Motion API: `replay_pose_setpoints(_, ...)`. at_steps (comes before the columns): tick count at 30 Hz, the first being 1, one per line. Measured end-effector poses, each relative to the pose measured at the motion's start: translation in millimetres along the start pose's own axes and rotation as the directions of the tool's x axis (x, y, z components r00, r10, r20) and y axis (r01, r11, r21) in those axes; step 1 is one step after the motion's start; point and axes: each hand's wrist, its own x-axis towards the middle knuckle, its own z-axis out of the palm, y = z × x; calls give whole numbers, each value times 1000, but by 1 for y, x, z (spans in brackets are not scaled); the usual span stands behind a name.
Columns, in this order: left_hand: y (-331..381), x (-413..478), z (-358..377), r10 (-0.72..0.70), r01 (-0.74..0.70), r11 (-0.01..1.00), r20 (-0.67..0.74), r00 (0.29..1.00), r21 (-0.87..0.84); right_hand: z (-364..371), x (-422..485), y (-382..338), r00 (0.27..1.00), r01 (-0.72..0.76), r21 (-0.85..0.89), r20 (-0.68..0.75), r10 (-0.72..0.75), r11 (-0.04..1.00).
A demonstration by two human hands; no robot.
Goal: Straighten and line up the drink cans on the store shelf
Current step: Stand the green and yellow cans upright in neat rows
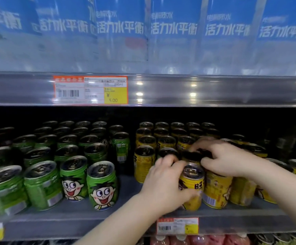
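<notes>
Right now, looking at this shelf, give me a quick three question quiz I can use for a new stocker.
1. True or false: the green cans stand right of the yellow cans.
2. The left hand grips: A a green can, B a front-row yellow can, C a price tag.
3. Fill in: the upper price tag reads ___ yuan.
Key: 1 false, green cans stand left of the yellow cans; 2 B; 3 5.00.

Left hand (163,188) and right hand (226,160) grip yellow cans (192,181) (front rows).
</notes>
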Motion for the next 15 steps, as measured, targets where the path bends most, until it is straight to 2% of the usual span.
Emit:
replay_pose_setpoints(2, -13, -5, -15, -49, 50, 998, -32, 998, 25, 5, 20, -12, 1000, 25, 18, -5, -24, 1000)
replay_pose_setpoints(4, -30, -12, -33, -102, 111, 989, -92, 991, 102, 14, 38, -25, 999, 11, -35, 42, -9, 999)
replay_pose_setpoints(8, -68, -31, -66, -241, 273, 932, -155, 958, 236, 32, 61, -44, 983, -72, -136, 157, 94, 988)
replay_pose_setpoints(12, -95, -48, -79, -354, 368, 841, -111, 929, 396, 31, 63, -48, 979, -130, -114, 144, 145, 985)
replay_pose_setpoints(15, -105, -56, -74, -351, 343, 845, -59, 934, 411, 21, 58, -53, 983, -158, -69, 82, 164, 985)
